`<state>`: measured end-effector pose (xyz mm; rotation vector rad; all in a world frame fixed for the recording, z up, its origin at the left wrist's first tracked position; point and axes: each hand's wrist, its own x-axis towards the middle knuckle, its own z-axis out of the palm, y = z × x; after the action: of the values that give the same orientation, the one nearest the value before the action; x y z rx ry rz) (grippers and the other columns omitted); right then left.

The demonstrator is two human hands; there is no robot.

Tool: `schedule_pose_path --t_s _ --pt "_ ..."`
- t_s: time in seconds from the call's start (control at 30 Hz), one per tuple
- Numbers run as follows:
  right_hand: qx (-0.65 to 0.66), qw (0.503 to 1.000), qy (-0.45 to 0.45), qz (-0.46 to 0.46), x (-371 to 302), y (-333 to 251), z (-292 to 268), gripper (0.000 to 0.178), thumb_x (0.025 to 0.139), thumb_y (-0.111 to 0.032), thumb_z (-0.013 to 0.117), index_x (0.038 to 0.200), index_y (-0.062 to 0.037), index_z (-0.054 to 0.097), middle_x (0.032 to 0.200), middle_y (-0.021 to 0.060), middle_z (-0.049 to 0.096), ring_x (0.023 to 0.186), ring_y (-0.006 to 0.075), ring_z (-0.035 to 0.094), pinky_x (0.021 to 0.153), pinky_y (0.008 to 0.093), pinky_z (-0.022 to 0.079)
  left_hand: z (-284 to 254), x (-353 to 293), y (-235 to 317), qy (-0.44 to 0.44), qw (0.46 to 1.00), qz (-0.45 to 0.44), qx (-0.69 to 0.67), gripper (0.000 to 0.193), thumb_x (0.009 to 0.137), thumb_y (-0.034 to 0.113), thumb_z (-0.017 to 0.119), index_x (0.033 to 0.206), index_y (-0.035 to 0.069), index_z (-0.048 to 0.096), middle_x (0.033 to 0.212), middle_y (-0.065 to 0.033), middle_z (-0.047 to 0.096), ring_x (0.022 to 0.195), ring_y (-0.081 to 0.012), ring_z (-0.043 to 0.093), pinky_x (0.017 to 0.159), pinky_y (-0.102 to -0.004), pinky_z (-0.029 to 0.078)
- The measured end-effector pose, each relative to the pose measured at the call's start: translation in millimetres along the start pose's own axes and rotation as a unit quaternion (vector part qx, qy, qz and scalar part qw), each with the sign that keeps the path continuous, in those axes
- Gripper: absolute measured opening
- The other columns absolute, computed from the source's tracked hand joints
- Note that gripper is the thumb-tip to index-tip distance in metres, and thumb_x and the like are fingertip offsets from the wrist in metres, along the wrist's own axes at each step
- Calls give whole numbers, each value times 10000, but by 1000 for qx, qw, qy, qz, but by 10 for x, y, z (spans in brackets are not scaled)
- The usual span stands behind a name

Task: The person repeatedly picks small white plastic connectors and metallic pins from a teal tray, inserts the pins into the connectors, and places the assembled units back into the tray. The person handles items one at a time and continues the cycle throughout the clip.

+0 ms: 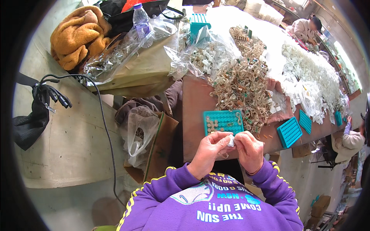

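Just in front of my chest, my left hand (213,148) pinches a small white plastic piece (231,141) between thumb and fingers. My right hand (249,149) meets it from the other side, its fingertips closed on the same piece. A thin pale wire loop (223,155) hangs below the fingers of my left hand. Right beyond both hands lies a teal ribbed tray (222,114), holding several round pale discs (212,125) on its left and a small wired part (233,124) on its right.
A heap of wired parts (243,81) covers the table behind the tray. White plastic pieces (308,77) pile up to the right, beside another teal tray (289,132). Cardboard box (162,148), left. Other people (304,30) sit farther along. A black cable (104,115) hangs at left.
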<state>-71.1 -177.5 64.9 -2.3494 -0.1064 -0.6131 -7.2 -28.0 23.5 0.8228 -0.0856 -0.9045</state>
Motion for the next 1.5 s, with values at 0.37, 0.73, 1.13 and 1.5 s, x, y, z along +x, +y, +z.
schedule_pose_path --t_s 0.37,0.73,1.13,1.5 --pt "69 983 136 104 -377 102 -183 219 894 -42 612 1093 47 597 1029 118 621 922 196 662 826 288 510 -81 1031 1255 153 465 518 701 496 810 309 696 1264 132 602 1247 -254 576 1153 -417 543 1005 -478 391" --pt "155 952 177 199 -576 227 -99 109 875 26 635 981 29 661 896 91 658 763 150 671 689 256 525 -537 1504 717 70 646 317 691 246 817 198 719 1018 58 692 937 -119 710 799 -207 703 710 -301 533" --pt "-86 964 207 143 -520 767 -400 77 842 -28 651 917 -21 663 826 120 653 726 246 656 644 318 507 -301 1364 827 107 671 456 575 92 809 36 703 898 36 684 853 -72 656 711 -150 673 644 -263 531" --pt "-375 893 -55 242 212 2257 -1067 255 770 -154 680 1022 -137 648 992 122 636 940 327 633 822 421 513 169 1107 882 29 856 402 325 104 854 -20 649 958 -23 639 886 -66 676 794 -117 680 711 -232 535"
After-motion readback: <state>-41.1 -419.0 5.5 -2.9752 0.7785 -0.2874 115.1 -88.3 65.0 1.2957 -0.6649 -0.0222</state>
